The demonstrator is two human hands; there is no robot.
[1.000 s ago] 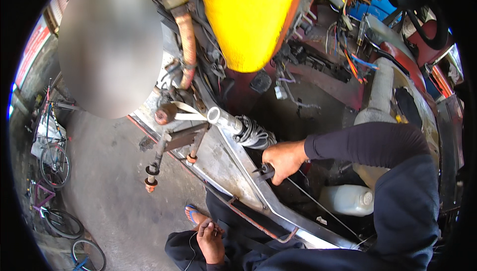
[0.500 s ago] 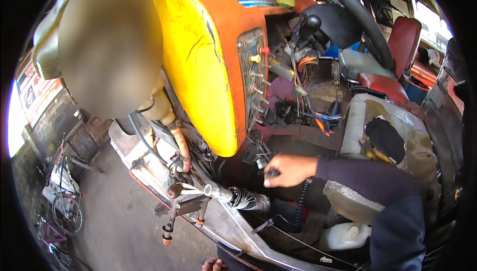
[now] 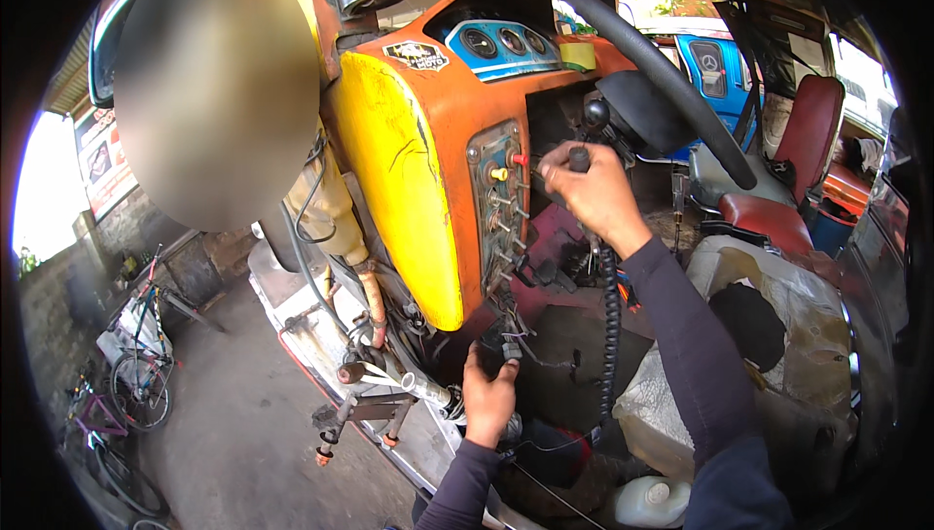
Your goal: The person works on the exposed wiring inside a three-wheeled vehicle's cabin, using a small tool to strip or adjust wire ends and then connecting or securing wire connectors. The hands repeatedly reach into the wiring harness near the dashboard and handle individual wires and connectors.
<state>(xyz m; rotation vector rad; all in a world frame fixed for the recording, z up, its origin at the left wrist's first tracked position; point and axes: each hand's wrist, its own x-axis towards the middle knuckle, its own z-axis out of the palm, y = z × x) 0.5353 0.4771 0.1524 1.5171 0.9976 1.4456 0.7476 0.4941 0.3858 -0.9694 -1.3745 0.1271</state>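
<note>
My right hand (image 3: pixel 595 197) is closed round a black cylindrical handle (image 3: pixel 579 159) and is raised beside the switch panel (image 3: pixel 498 204). From the handle a black coiled cable (image 3: pixel 611 335) hangs toward the floor. The thumb and forefinger of my left hand (image 3: pixel 489 402) are closed about a wire connector (image 3: pixel 511 350), a grey piece beside a dark block; the hand partly hides it. Loose thin wires run from there up under the panel. The panel has a red knob (image 3: pixel 520 159), a yellow knob (image 3: pixel 499 174) and several metal toggles, set in an orange dashboard (image 3: pixel 457 107).
A yellow padded panel (image 3: pixel 394 190) flanks the dashboard. The steering wheel (image 3: pixel 671 73) arches above my right hand. A cracked seat cushion (image 3: pixel 671 384) lies right, with a white jug (image 3: pixel 652 503) below it. A metal pipe (image 3: pixel 423 386) sticks out by my left hand. Bicycles (image 3: pixel 141 389) stand far left.
My right hand has lifted the handle from low near the wires to the switch panel, stretching the coiled cable. My left hand has come up from the lower edge to the connector. The view has shifted.
</note>
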